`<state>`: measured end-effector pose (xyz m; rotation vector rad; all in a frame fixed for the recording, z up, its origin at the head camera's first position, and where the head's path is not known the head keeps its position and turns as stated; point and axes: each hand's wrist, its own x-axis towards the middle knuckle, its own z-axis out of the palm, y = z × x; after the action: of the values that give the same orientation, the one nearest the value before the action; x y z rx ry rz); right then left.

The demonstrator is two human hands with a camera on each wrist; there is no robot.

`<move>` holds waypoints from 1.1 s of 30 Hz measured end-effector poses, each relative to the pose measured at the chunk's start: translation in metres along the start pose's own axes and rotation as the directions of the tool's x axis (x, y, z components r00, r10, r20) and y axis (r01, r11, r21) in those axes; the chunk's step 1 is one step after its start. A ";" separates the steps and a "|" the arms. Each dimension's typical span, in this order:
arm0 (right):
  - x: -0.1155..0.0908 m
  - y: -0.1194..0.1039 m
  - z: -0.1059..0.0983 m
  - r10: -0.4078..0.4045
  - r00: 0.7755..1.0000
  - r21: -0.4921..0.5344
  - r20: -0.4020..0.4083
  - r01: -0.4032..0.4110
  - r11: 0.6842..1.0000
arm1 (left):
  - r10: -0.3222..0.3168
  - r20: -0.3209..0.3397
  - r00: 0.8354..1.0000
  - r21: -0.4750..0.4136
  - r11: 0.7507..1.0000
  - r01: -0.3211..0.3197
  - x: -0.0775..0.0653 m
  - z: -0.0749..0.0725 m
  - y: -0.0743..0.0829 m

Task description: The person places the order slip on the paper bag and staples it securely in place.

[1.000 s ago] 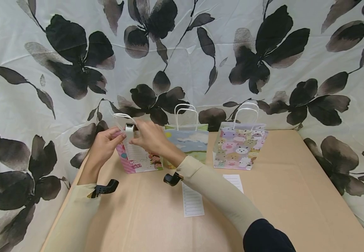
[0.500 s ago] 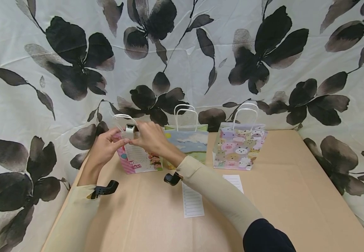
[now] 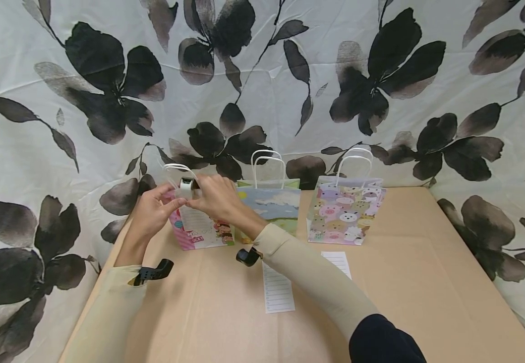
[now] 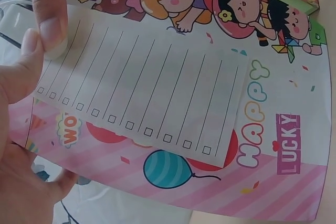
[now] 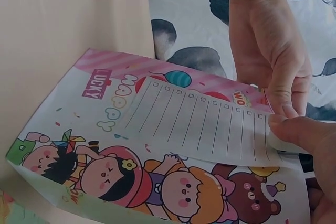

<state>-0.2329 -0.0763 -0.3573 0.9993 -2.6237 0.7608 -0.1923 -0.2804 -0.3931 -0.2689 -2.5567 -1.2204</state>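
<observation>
A pink-and-white paper gift bag (image 3: pixel 187 241) with cartoon children on its front stands at the left of the table. A white lined checklist (image 4: pixel 147 87) lies against the front of this bag, its top end up at the bag's rim. My left hand (image 3: pixel 150 209) pinches the bag's upper left edge, thumb in front. At the rim, my right hand (image 3: pixel 217 199) grips a small white stapler (image 3: pixel 186 187), which overlaps the top of the checklist. The right thumb (image 5: pixel 294 128) presses on it, close to the left fingertips. The right fingers behind the bag are mostly hidden.
A sky-patterned gift bag (image 3: pixel 271 204) stands in the middle, partly behind the right forearm. An animal-patterned gift bag (image 3: pixel 346 214) is to its right. Two more lined checklists, a nearer one (image 3: pixel 279 292) and a farther one (image 3: pixel 338 261), lie on the table (image 3: pixel 425 282).
My left thumb has shifted right and slightly down along the bag's front, up to the right thumb. The right hand keeps the stapler in nearly the same place; the bags have hardly moved.
</observation>
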 end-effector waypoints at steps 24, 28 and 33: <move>0.004 -0.001 -0.005 0.038 0.997 -0.004 0.071 -0.038 0.999 | -0.071 0.053 0.996 -0.009 0.997 0.071 -0.001 -0.002 0.001; 0.006 0.000 -0.010 -0.007 0.992 0.041 0.125 0.002 0.999 | -0.063 0.094 0.994 -0.072 0.995 0.070 0.001 -0.005 -0.003; 0.006 0.002 -0.016 -0.074 0.986 0.107 0.152 0.058 0.993 | -0.033 0.105 0.994 -0.086 0.995 0.042 0.001 -0.006 -0.004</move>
<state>-0.2386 -0.0696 -0.3420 1.2148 -2.6895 0.8408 -0.1936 -0.2873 -0.3922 -0.3122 -2.6095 -1.3691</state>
